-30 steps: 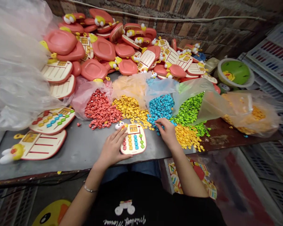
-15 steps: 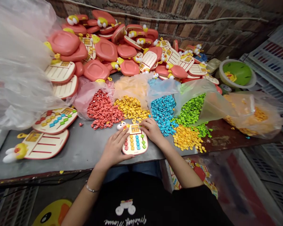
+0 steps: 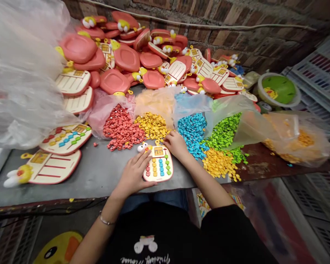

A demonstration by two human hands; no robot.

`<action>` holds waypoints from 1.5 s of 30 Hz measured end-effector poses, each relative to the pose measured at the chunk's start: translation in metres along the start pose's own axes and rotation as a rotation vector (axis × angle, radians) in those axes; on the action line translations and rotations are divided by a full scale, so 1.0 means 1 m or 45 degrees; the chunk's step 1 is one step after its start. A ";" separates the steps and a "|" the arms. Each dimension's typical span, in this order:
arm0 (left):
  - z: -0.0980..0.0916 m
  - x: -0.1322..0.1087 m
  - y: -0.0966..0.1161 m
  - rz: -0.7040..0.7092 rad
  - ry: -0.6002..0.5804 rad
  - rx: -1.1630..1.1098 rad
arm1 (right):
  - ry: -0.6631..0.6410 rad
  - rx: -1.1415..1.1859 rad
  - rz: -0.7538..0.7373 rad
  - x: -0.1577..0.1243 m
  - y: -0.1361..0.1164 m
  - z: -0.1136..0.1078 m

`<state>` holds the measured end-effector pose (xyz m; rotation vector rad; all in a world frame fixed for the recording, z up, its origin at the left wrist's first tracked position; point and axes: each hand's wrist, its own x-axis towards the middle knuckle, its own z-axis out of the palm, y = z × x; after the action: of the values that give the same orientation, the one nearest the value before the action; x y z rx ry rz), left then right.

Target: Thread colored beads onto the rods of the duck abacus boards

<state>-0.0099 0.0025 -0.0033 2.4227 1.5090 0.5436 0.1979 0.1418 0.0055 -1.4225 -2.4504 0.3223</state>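
Observation:
A cream toy board (image 3: pixel 162 176) with a red rim and a white-eyed yellow head lies at the table's front edge. Its slots carry red, yellow, blue and green beads in columns. My left hand (image 3: pixel 133 172) grips the board's left side, fingers over its face and thumb along the lower edge. Just beyond the upper right corner, my right hand (image 3: pixel 177 147) has its fingers curled together beside the yellow beads (image 3: pixel 153 125); what they hold is hidden. Close to it is a heap of blue beads (image 3: pixel 191 132).
Red beads (image 3: pixel 121 128) and green beads (image 3: pixel 225 132) spill from plastic bags. More yellow beads (image 3: pixel 220 165) lie at the right. Duck-headed boards (image 3: pixel 126 58) pile against the brick wall. At left are a bare-slotted board (image 3: pixel 55 170) and a beaded board (image 3: pixel 67 141).
My right hand has shifted up from the board's right column toward the yellow beads. One more green bead now shows in that column. My left hand keeps its grip.

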 end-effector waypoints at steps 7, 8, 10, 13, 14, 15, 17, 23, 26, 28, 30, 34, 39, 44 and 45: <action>0.000 -0.001 -0.001 -0.002 -0.008 -0.006 | 0.026 -0.021 -0.159 -0.006 -0.008 -0.006; 0.000 -0.001 -0.001 0.003 -0.005 -0.002 | 0.050 0.016 -0.165 -0.014 -0.006 -0.009; 0.001 -0.001 -0.002 0.016 0.004 0.004 | 0.089 0.029 -0.145 -0.034 0.000 -0.014; 0.001 -0.001 -0.002 0.031 0.010 0.007 | 0.135 -0.052 -0.115 -0.069 0.008 -0.014; 0.001 0.000 -0.002 0.031 0.011 0.007 | 0.144 -0.072 -0.120 -0.080 0.011 -0.013; 0.001 0.000 -0.002 0.031 0.012 0.008 | 0.149 -0.077 -0.133 -0.089 0.012 -0.011; 0.000 0.000 -0.002 0.025 0.012 0.010 | 0.172 -0.037 -0.165 -0.101 0.015 -0.006; -0.001 0.000 0.000 0.030 0.013 0.011 | 0.257 0.227 -0.101 -0.108 0.019 -0.001; -0.001 0.000 0.000 0.031 0.019 0.009 | 0.215 0.241 -0.063 -0.106 0.020 -0.003; -0.001 0.000 0.000 0.027 0.019 0.006 | 0.214 0.231 -0.065 -0.104 0.020 -0.004; 0.000 0.000 0.000 0.027 0.015 0.000 | 0.229 0.207 -0.071 -0.103 0.020 -0.004; 0.000 0.000 0.000 0.012 -0.004 -0.020 | 0.250 0.136 -0.058 -0.104 0.019 -0.004; -0.001 0.000 0.000 0.001 -0.018 -0.023 | 0.239 0.247 -0.042 -0.098 0.018 -0.009; -0.001 0.000 0.000 0.002 -0.015 -0.022 | 0.123 0.424 -0.162 -0.066 0.010 -0.015; -0.001 0.000 0.000 0.000 -0.013 -0.026 | 0.078 0.419 -0.201 -0.058 0.008 -0.015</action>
<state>-0.0105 0.0023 -0.0021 2.4069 1.4919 0.5430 0.2373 0.0961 0.0089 -1.0803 -2.3103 0.6038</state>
